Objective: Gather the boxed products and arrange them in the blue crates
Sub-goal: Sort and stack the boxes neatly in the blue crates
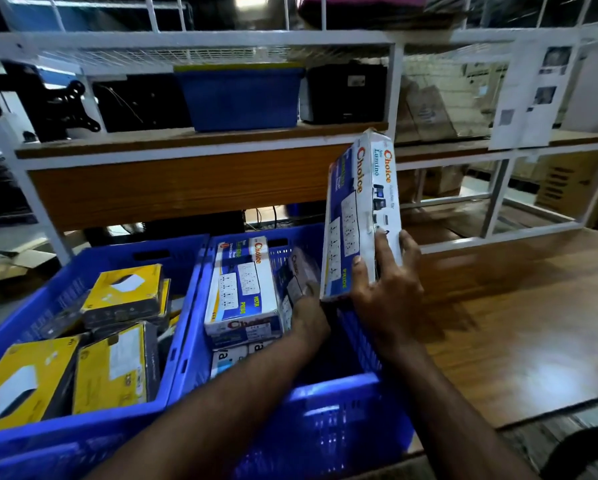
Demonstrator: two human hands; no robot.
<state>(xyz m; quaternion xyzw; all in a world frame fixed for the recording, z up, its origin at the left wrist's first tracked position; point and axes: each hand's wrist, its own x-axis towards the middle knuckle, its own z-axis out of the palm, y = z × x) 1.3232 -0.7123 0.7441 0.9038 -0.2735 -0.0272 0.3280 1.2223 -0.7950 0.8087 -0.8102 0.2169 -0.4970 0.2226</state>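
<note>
Head view, looking down over two blue crates side by side on a wooden table (519,341).

Right hand (385,289): gripping the lower end of a long white "Choice" box (359,216), thumb on the printed front, fingers curled round the narrow side. Box held upright, tilted slightly, its bottom end just above the right crate's (325,420) far right corner, top end rising in front of the shelf edge.

Left hand (308,313): reaching down inside the right crate, fingers on a smaller, blurred box (299,278) leaning against the crate's far wall. Grip partly hidden by the wrist; curled or flat, cannot tell.

In the right crate also: another white "Choice" box (243,292) lying along the left wall, resting on top of further white cartons (230,358) beneath it.

Left crate (65,438): filled with yellow-and-black boxes (117,367), some flat, some stacked and tilted.

Behind the crates: a white metal rack (200,41) with a wooden shelf board, holding a blue tub (242,98) with a black device (347,93) just beside it on the right. Printed sheets (532,95) hanging on the rack frame further right. Opened cardboard (17,268) on the floor at far left.
</note>
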